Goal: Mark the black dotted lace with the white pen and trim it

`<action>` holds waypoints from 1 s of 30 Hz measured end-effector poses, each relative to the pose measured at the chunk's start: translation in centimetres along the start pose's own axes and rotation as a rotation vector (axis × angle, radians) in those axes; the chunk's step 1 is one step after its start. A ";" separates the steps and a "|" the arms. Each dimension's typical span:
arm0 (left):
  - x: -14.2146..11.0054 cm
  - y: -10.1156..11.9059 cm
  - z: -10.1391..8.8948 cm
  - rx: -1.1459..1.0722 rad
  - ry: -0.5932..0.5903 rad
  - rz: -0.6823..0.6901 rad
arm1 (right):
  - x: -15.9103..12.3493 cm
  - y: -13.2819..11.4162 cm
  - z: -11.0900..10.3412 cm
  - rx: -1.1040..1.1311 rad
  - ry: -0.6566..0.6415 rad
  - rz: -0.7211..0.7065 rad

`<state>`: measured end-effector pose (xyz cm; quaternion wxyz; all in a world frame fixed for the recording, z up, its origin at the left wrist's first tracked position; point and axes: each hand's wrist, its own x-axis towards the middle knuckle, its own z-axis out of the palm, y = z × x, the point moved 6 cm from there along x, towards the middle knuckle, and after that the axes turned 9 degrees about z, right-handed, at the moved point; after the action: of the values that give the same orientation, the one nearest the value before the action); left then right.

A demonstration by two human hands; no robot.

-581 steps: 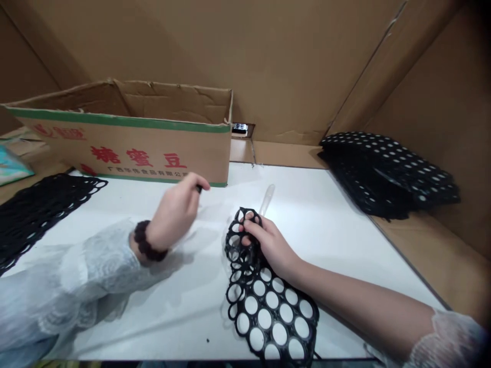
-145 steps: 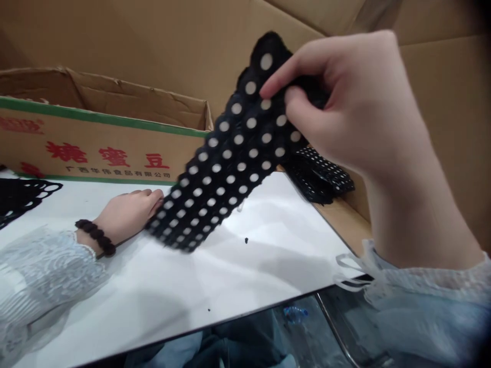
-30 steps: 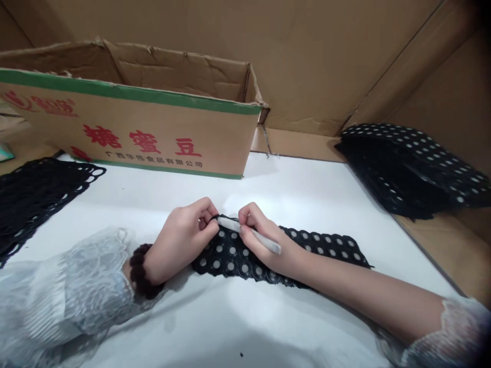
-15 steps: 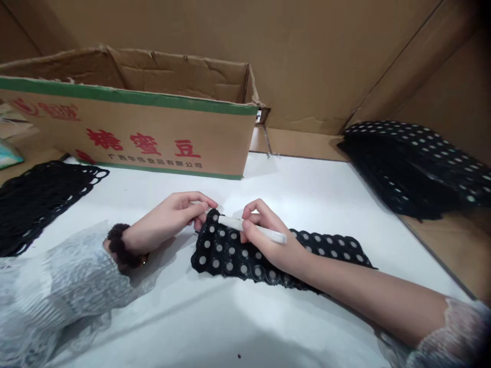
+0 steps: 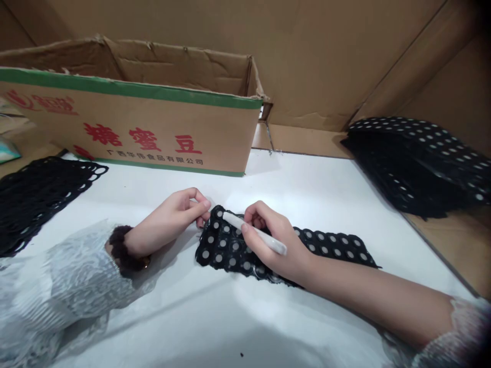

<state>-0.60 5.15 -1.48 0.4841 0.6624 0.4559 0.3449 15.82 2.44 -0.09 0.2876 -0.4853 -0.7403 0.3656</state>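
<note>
A black sheet dotted with white discs (image 5: 330, 246) lies flat across the middle of the white table (image 5: 230, 317). My right hand (image 5: 274, 240) rests on the sheet and grips a thin white stick tool (image 5: 255, 233) like a pen, its tip at the sheet's upper left corner. My left hand (image 5: 174, 217) lies just left of the sheet, thumb and forefinger pinched together at that corner's edge. Whether something small sits in the pinch is not visible.
An open cardboard box (image 5: 134, 122) with red print and a green band stands behind my hands. A pile of emptied black ring mesh (image 5: 36, 197) lies at the far left. A stack of black dotted sheets (image 5: 418, 163) sits at the right, against cardboard walls.
My left hand has drawn a little back from the sheet's corner, fingers still pinched. The stick tool's tip stays at the corner and has tilted more steeply in my right hand.
</note>
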 end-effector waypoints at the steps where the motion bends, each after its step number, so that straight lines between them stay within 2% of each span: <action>1: -0.1 0.1 0.0 0.014 0.003 0.001 | -0.1 -0.2 -0.1 -0.058 0.029 -0.032; 3: -0.2 0.1 0.2 0.050 -0.015 -0.009 | 0.0 -0.2 -0.3 -0.149 0.055 -0.057; 6: -0.3 -0.1 0.5 0.135 -0.063 -0.031 | 0.2 -0.1 0.2 -0.211 -0.029 -0.068; 9: -0.5 0.1 0.6 0.314 -0.085 -0.009 | 0.2 -0.2 0.7 -0.218 -0.110 -0.119; 16: -1.3 1.2 1.4 0.897 -0.102 0.188 | -0.1 -0.7 1.3 -0.284 -0.113 -0.248; 19: -1.3 1.2 2.0 1.079 -0.159 0.269 | -0.2 -0.7 1.7 -0.350 -0.112 -0.304; 24: -1.0 1.5 2.5 1.116 -0.160 0.361 | -0.6 -0.7 2.2 -0.550 -0.081 -0.349; 30: -1.2 2.4 2.9 1.065 -0.109 0.439 | -0.6 -0.5 2.3 -0.621 -0.036 -0.276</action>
<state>2.26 2.78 -0.10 0.0238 0.9106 0.3929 0.1257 13.93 1.18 -1.02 0.1597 -0.4386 -0.8799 0.0887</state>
